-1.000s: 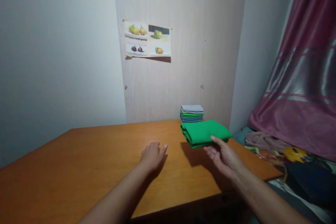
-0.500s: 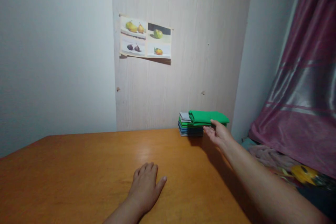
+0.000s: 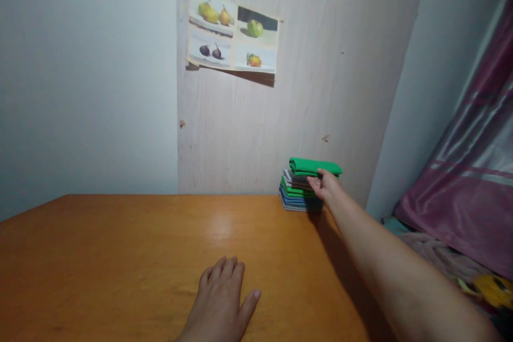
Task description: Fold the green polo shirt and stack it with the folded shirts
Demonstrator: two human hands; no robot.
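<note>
At the back right of the table, my right hand (image 3: 325, 184) grips a folded green cloth (image 3: 312, 166) by its near edge, thumb on top and fingers beneath. The cloth is level over a stack of folded cloths (image 3: 298, 192) in grey, green, blue and a checked pattern; whether it rests on the stack I cannot tell. My left hand (image 3: 224, 294) lies palm down on the table, fingers stretched out and thumb apart, holding nothing.
The brown wooden table (image 3: 132, 246) meets the wall behind. A sheet of fruit pictures (image 3: 232, 35) is fixed to the wall. On the right hang pink curtains (image 3: 452, 208), with a crumpled blanket (image 3: 435, 248) and a yellow item (image 3: 495, 289) below.
The green cloth in my right hand has moved further back, over the stack. The whole view has shifted a little. My left hand stays flat on the table.
</note>
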